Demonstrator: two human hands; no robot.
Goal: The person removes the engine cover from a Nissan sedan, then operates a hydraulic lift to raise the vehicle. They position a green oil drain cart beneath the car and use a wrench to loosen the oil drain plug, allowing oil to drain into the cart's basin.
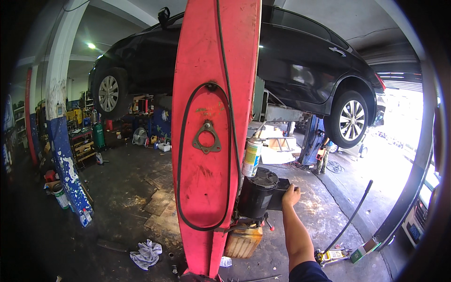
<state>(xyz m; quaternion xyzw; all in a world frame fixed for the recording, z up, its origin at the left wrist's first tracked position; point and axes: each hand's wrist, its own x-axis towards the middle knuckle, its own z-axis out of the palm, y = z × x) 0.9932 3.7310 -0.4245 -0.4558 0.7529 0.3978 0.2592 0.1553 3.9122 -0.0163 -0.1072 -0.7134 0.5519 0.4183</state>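
My right hand [291, 195] reaches in from the lower right, its fingers curled against the outer edge of a black box [278, 193]; some fingertips are hidden. That box sits on the side of a black cylindrical motor [256, 195], beside a red lift post [199, 56]. A spray can [252, 157] stands just above the motor. Below hangs a stained yellowish tank [243, 241], with a red-knobbed lever [271, 227] near it. On the post hang a long black belt [180, 164] and a metal gasket [214, 140]. My left hand is out of view.
A dark car [300, 61] is raised on the lift behind the post. A floor jack [334, 255] with a long handle stands at lower right. A crumpled rag [146, 254] and flattened cardboard [162, 202] lie on the floor. A blue-and-white pillar [66, 155] rises at left.
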